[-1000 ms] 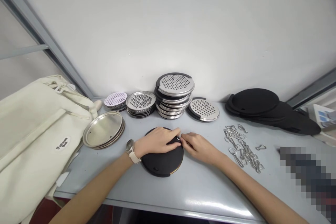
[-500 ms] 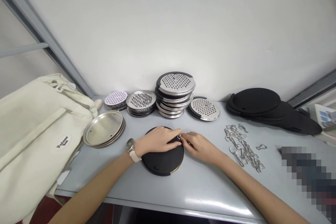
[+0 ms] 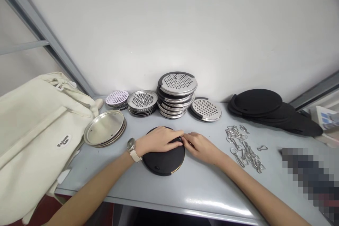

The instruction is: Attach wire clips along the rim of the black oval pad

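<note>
Nearest to the onlooker, on the grey surface (image 3: pixel 190 187), the left hand (image 3: pixel 157 141) lies wide and flat over a round black disc (image 3: pixel 164 164), and a wristwatch (image 3: pixel 131 145) with a pale strap sits on its wrist. The disc is matte and smooth, and a thin gold-coloured rim shows along its lower right edge. The right hand (image 3: pixel 201 147) makes a narrow pinch: its thumb and fingers hold a small metal ring (image 3: pixel 180 138) at the disc's upper edge. The fingertips hide most of this ring, so I cannot tell if it is already fixed to the disc. Only this one disc is in the hands now, and many parts lie apart from it. To the right is a loose heap of shiny metal loops (image 3: pixel 243 150), tangled together. To the left is a pile of smooth steel plates (image 3: pixel 104 127) with a rolled rim. Further back, near the wall, stand stacks of perforated steel grater plates (image 3: pixel 177 84), and a pile of matte black discs (image 3: pixel 255 101) lies overlapping on the right. A soft cream canvas bag (image 3: pixel 34 130) rests at the far left
</note>
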A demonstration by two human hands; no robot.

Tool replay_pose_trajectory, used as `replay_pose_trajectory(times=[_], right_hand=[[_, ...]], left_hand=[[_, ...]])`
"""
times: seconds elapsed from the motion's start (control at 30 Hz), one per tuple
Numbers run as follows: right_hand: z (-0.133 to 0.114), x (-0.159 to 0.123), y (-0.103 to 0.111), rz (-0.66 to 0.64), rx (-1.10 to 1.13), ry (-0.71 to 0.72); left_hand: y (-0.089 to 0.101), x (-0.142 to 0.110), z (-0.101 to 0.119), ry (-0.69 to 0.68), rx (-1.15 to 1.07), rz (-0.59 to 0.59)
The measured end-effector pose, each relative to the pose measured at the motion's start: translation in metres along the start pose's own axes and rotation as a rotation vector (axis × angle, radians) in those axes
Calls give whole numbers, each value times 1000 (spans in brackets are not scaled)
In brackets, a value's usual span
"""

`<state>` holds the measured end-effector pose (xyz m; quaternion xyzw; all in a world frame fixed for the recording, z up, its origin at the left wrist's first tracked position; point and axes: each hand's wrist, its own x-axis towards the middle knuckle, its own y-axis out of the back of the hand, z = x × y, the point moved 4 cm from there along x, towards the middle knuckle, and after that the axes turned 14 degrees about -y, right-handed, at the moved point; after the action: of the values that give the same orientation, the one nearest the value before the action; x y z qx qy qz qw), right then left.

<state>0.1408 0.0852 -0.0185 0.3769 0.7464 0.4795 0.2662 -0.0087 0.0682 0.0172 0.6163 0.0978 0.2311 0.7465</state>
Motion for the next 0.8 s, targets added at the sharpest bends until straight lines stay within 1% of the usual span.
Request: replay_pose_trajectory(times=[0.4, 0.8], right_hand=[[-1, 0, 0, 11, -27, 3], [-1, -1, -1, 42, -84, -10]], left_hand=[[-2, -1, -3, 66, 14, -21], [-2, 1, 0, 40, 45, -32]])
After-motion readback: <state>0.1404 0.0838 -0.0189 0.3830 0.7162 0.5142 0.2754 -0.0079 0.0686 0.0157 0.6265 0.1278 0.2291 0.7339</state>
